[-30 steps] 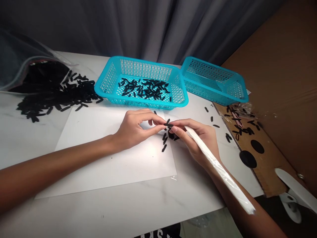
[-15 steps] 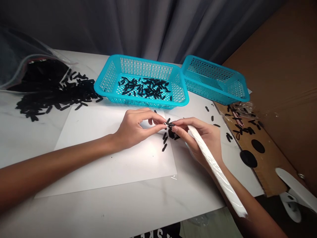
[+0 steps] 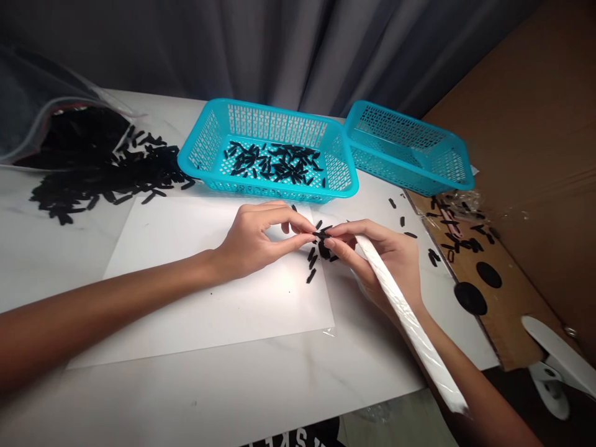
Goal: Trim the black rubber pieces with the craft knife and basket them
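In the head view, my left hand [image 3: 261,239] pinches one end of a small dark strip [image 3: 321,235] between thumb and forefinger. At the strip's other end, my right hand [image 3: 386,254] has its thumb and forefinger closed on it. A long stick wrapped in shiny white material [image 3: 407,316] lies across my right hand, running back along the forearm; its kind is unclear. Below the fingertips is a small cluster of short black strips [image 3: 311,261], at the right edge of a white sheet [image 3: 186,310]. My fingers hide part of the strip.
A blue basket [image 3: 279,190] with many black strips stands behind my hands, beside a second blue basket [image 3: 414,177]. At left, a clear bag [image 3: 28,136] spills a pile of black strips [image 3: 116,171]. Black discs [image 3: 470,298] and scattered strips lie right, near cardboard [image 3: 493,335].
The whole view has shifted slightly. Between my fingertips the dark strip looks a little turned; both hands keep nearly the same pose and place.
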A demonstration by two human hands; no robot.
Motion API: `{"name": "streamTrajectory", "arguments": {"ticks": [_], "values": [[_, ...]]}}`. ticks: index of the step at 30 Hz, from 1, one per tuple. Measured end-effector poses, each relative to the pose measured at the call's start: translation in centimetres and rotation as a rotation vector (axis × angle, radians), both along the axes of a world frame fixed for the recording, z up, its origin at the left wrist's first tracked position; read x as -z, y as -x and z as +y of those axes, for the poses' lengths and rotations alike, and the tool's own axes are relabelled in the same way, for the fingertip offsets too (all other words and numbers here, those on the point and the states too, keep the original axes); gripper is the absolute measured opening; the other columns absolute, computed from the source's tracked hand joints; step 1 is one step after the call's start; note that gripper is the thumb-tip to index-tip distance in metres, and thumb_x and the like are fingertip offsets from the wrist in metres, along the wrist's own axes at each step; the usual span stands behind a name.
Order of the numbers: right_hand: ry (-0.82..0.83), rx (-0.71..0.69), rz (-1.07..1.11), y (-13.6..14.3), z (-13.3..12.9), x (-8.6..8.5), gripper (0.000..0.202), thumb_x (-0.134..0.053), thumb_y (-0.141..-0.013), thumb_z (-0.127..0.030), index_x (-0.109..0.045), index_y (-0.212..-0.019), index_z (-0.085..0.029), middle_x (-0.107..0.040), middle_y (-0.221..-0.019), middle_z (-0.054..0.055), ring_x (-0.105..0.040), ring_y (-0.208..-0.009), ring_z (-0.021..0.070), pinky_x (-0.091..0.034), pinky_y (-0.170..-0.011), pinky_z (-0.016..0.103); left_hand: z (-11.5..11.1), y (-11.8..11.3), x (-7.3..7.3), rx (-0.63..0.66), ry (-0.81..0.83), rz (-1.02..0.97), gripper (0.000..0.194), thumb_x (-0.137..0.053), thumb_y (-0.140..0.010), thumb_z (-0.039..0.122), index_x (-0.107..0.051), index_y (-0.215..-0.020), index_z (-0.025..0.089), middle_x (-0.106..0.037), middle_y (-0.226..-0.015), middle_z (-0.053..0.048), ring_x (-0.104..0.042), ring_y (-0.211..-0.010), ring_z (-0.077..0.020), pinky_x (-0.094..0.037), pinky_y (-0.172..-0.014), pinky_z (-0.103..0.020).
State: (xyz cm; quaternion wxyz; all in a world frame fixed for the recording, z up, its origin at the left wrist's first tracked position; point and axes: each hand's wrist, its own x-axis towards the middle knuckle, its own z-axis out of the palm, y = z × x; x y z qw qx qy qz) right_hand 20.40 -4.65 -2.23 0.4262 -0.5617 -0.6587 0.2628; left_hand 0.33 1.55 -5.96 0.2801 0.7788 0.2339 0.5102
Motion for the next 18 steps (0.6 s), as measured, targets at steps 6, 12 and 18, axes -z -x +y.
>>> {"name": "streamTrajectory", "arguments": {"ticks": [6, 12, 18], "values": [[-0.016, -0.003, 0.008, 0.17, -0.14, -0.17, 0.006, -0.078, -0.084, -0.022, -0.076, -0.088, -0.025, -0.077, -0.081, 0.001, -0.071, -0.069, 0.0166, -0.059, -0.064, 0.029, -0.05, 0.00, 0.02, 0.004, 0.026, -0.016, 0.006, -0.079, -0.084, 0.019, -0.075, -0.088, 0.016, -0.078, -0.083, -0.005, -0.069, -0.072, -0.0138, -0.056, -0.065, -0.027], [0.014, -0.004, 0.045, 0.33, -0.17, -0.34, 0.005, -0.078, -0.084, -0.022, -0.075, -0.087, -0.025, -0.077, -0.079, 0.000, -0.072, -0.068, 0.0162, -0.060, -0.064, 0.029, -0.06, 0.04, 0.10, 0.011, 0.020, -0.032, 0.007, -0.079, -0.084, 0.019, -0.075, -0.090, 0.016, -0.078, -0.083, -0.005, -0.069, -0.073, -0.0134, -0.056, -0.065, -0.027], [0.021, -0.007, 0.037, 0.30, -0.39, -0.65, 0.006, -0.078, -0.084, -0.022, -0.075, -0.087, -0.026, -0.077, -0.078, 0.000, -0.071, -0.067, 0.0165, -0.059, -0.063, 0.030, -0.15, -0.06, -0.15, 0.018, -0.026, -0.068, 0.007, -0.080, -0.084, 0.018, -0.075, -0.089, 0.016, -0.078, -0.081, -0.005, -0.069, -0.072, -0.0140, -0.056, -0.064, -0.027]]}}
